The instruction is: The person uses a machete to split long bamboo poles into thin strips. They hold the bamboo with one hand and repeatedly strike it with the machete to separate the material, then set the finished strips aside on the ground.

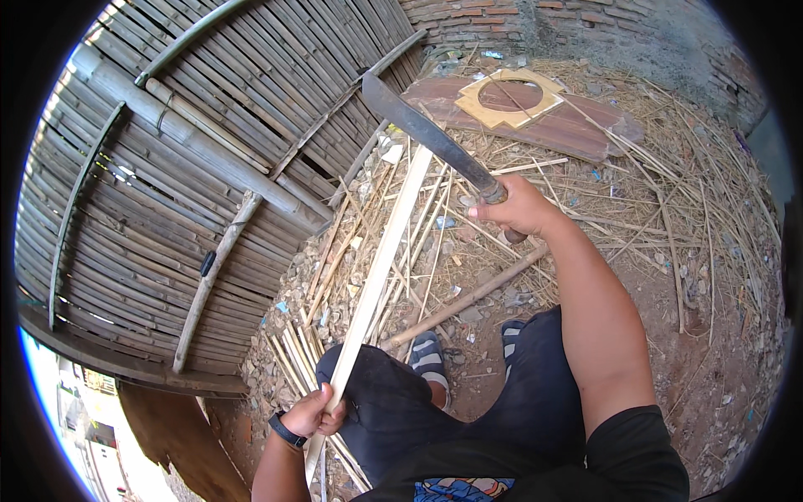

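My right hand (520,207) is closed round the handle of a machete (435,140), its dark, broad-tipped blade slanting up and to the left. Beneath the blade stands the far end of a long pale bamboo strip (376,280); whether steel and bamboo touch there I cannot tell. Lower down, my left hand (318,412), with a black band on its wrist, grips the near part of that strip beside my left knee. The strip runs tilted from this hand up and away from me.
Left of my knee lie several split bamboo strips (294,351). A round pole (468,303) crosses the littered ground before my feet. Farther off, a yellowish board with a round hole (478,107) rests on a reddish-brown panel (577,138). A bamboo slat wall (167,251) stands left, a brick wall (602,33) behind.
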`<control>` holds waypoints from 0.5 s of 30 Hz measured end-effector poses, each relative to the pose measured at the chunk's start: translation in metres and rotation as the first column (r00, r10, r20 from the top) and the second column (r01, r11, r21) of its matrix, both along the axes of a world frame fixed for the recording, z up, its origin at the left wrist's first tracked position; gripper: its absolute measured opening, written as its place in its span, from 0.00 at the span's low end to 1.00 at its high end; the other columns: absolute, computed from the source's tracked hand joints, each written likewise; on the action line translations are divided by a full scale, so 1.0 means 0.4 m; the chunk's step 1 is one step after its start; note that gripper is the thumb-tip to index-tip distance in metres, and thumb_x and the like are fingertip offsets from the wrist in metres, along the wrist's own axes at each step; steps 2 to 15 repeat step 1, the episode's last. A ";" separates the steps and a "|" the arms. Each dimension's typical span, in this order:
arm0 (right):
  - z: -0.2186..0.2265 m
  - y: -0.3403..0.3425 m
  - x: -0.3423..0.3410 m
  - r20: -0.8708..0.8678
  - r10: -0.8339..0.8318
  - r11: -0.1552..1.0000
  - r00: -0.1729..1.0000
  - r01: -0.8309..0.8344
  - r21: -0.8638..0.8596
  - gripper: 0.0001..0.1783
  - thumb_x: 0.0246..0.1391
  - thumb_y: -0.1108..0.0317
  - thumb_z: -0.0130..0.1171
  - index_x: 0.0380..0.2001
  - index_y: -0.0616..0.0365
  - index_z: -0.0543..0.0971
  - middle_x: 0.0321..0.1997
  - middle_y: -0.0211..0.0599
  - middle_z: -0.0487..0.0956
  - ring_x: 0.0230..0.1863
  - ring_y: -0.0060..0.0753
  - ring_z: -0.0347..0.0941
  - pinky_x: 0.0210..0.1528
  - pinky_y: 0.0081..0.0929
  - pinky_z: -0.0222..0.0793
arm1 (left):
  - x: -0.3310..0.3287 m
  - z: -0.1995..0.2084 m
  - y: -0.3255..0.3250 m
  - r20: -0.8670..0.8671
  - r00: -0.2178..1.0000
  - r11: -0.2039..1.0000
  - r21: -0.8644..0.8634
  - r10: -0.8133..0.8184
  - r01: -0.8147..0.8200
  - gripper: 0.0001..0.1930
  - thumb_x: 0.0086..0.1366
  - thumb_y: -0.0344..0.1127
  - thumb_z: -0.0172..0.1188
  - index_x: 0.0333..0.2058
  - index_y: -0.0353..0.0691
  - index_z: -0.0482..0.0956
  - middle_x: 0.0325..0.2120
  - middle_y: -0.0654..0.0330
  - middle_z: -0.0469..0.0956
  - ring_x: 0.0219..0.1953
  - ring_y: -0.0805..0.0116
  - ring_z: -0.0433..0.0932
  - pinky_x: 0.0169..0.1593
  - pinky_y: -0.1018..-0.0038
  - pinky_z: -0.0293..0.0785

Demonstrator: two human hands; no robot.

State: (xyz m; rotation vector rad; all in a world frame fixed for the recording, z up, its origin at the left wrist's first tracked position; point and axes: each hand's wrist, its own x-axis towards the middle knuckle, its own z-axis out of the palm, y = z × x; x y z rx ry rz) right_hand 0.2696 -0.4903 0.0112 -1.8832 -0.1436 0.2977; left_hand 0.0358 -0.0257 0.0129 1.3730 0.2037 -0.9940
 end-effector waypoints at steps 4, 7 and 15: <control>-0.006 0.001 0.007 -0.047 0.021 1.000 0.999 -0.021 0.014 0.30 0.49 0.52 0.73 0.53 0.54 0.82 0.37 0.46 0.85 0.35 0.34 0.80 0.43 0.35 0.73 | -0.002 0.007 -0.002 -0.008 1.000 1.000 0.028 0.001 -0.001 0.34 0.70 0.72 0.37 0.31 0.42 0.69 0.15 0.71 0.55 0.14 0.80 0.49 0.19 0.78 0.44; -0.006 0.001 0.007 -0.047 0.021 1.000 0.999 -0.021 0.014 0.30 0.49 0.52 0.73 0.53 0.54 0.82 0.37 0.46 0.85 0.35 0.34 0.80 0.43 0.35 0.73 | -0.002 0.007 -0.002 -0.008 1.000 1.000 0.028 0.001 -0.001 0.34 0.70 0.72 0.37 0.31 0.42 0.69 0.15 0.71 0.55 0.14 0.80 0.49 0.19 0.78 0.44; -0.006 0.001 0.007 -0.047 0.021 1.000 0.999 -0.021 0.014 0.30 0.49 0.52 0.73 0.53 0.54 0.82 0.37 0.46 0.85 0.35 0.34 0.80 0.43 0.35 0.73 | -0.002 0.007 -0.002 -0.008 1.000 1.000 0.028 0.001 -0.001 0.34 0.70 0.72 0.37 0.31 0.42 0.69 0.15 0.71 0.55 0.14 0.80 0.49 0.19 0.78 0.44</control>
